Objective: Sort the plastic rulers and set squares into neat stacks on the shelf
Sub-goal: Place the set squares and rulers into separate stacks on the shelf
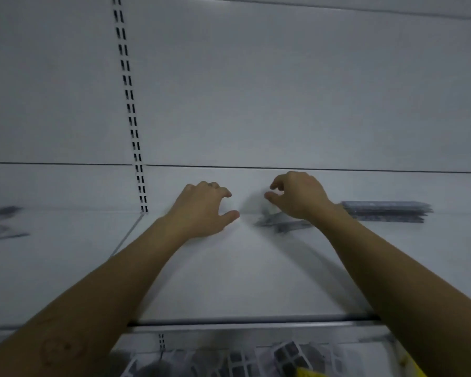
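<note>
Curling right hand [297, 197] over blurred set squares [280, 223] far back on shelf [242, 281]; cannot tell if gripping. Left hand [201, 208] loosely curled, holding nothing. Pinch both edges, align corners, avoid ruler stack [386, 212] just right.

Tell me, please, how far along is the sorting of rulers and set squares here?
Done: one tidy stack lies at the back right of the shelf. In hand: the right hand hovers over a loose clear pile, the left hand beside it; any grip is too blurred to tell. Remaining: that pile, and a scattered pile far left.
</note>
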A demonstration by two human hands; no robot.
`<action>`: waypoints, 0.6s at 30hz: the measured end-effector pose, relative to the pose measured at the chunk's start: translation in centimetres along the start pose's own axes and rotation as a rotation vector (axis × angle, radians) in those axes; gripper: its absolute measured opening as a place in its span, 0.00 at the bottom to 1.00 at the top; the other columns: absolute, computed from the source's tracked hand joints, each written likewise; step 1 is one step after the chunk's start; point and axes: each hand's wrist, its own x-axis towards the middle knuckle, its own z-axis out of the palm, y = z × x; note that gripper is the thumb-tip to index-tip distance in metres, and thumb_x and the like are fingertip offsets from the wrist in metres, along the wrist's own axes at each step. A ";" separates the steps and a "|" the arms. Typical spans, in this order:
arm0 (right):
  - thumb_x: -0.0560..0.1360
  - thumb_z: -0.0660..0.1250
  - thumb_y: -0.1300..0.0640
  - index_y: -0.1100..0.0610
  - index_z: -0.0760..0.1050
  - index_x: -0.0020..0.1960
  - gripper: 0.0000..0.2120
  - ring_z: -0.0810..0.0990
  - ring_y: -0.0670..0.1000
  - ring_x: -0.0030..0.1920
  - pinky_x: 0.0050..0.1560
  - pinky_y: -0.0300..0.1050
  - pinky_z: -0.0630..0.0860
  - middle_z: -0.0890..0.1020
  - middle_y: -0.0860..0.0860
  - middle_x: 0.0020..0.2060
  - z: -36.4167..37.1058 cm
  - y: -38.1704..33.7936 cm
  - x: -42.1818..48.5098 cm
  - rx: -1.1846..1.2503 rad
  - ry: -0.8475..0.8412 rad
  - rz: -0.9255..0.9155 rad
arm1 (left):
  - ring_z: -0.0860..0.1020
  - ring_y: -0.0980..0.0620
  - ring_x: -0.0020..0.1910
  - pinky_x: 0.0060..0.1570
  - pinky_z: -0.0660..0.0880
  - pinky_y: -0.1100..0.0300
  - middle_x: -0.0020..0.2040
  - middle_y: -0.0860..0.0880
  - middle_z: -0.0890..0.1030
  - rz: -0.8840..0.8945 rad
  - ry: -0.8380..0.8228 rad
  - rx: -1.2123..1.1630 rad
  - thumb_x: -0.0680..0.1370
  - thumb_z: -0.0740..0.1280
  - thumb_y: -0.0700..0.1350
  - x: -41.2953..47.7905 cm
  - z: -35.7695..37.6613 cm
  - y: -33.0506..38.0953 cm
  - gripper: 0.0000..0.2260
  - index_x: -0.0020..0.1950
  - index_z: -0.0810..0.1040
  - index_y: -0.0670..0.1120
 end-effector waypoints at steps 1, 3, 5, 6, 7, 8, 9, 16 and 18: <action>0.76 0.63 0.40 0.50 0.76 0.62 0.21 0.77 0.53 0.57 0.60 0.49 0.73 0.80 0.51 0.58 -0.3 -1.6 0.0 0.022 0.002 -0.043 | 0.68 0.49 0.67 0.65 0.64 0.50 0.69 0.49 0.71 -0.014 0.004 0.010 0.76 0.59 0.64 -0.5 -0.4 -1.1 0.27 0.70 0.68 0.51; 0.75 0.64 0.40 0.49 0.74 0.64 0.22 0.77 0.53 0.59 0.61 0.50 0.72 0.78 0.50 0.60 -0.4 -5.5 0.3 0.053 0.000 -0.130 | 0.68 0.49 0.67 0.65 0.64 0.50 0.69 0.49 0.71 -0.060 0.003 0.023 0.75 0.59 0.65 -2.0 -1.3 -3.8 0.28 0.71 0.68 0.51; 0.75 0.64 0.40 0.48 0.73 0.66 0.23 0.76 0.52 0.60 0.63 0.51 0.70 0.77 0.51 0.62 -0.4 -8.9 0.6 0.067 -0.009 -0.189 | 0.68 0.48 0.67 0.66 0.64 0.49 0.70 0.49 0.70 -0.098 -0.007 0.039 0.75 0.59 0.65 -3.5 -2.1 -6.2 0.29 0.71 0.67 0.51; 0.75 0.65 0.40 0.47 0.72 0.67 0.23 0.76 0.53 0.61 0.64 0.51 0.69 0.76 0.51 0.62 -0.2 -11.0 0.8 0.073 -0.018 -0.215 | 0.68 0.48 0.67 0.66 0.64 0.49 0.70 0.49 0.70 -0.121 -0.014 0.048 0.75 0.59 0.65 -4.5 -2.6 -7.8 0.29 0.71 0.67 0.52; 0.74 0.65 0.40 0.47 0.71 0.67 0.24 0.75 0.53 0.61 0.65 0.52 0.69 0.76 0.51 0.63 0.0 -13.2 1.0 0.086 -0.031 -0.236 | 0.68 0.48 0.67 0.66 0.64 0.49 0.70 0.49 0.70 -0.148 -0.018 0.053 0.75 0.59 0.65 -5.6 -3.1 -9.5 0.29 0.72 0.67 0.52; 0.74 0.65 0.40 0.47 0.71 0.67 0.24 0.75 0.53 0.62 0.65 0.52 0.69 0.75 0.51 0.64 0.4 -15.4 1.3 0.109 -0.051 -0.256 | 0.68 0.48 0.67 0.66 0.64 0.49 0.70 0.49 0.70 -0.180 -0.017 0.058 0.75 0.59 0.65 -6.8 -3.6 -11.4 0.29 0.72 0.67 0.52; 0.73 0.66 0.39 0.47 0.71 0.68 0.25 0.74 0.53 0.62 0.65 0.52 0.69 0.75 0.51 0.64 0.8 -17.6 1.6 0.137 -0.074 -0.279 | 0.68 0.48 0.67 0.66 0.65 0.50 0.70 0.49 0.70 -0.212 -0.017 0.061 0.75 0.59 0.66 -8.0 -3.9 -13.2 0.29 0.71 0.67 0.52; 0.73 0.66 0.38 0.48 0.70 0.68 0.26 0.74 0.52 0.63 0.64 0.52 0.70 0.76 0.50 0.64 4.5 -31.4 2.4 0.151 -0.225 -0.432 | 0.68 0.48 0.68 0.66 0.65 0.50 0.70 0.49 0.70 -0.419 -0.023 0.046 0.75 0.61 0.65 -16.7 -5.8 -24.5 0.28 0.71 0.67 0.52; 0.74 0.66 0.39 0.49 0.71 0.67 0.25 0.75 0.52 0.61 0.63 0.50 0.72 0.77 0.49 0.62 5.4 -34.9 2.5 0.180 -0.279 -0.462 | 0.68 0.48 0.67 0.65 0.66 0.50 0.69 0.48 0.71 -0.467 -0.012 0.056 0.75 0.61 0.64 -19.0 -6.4 -27.4 0.27 0.71 0.68 0.52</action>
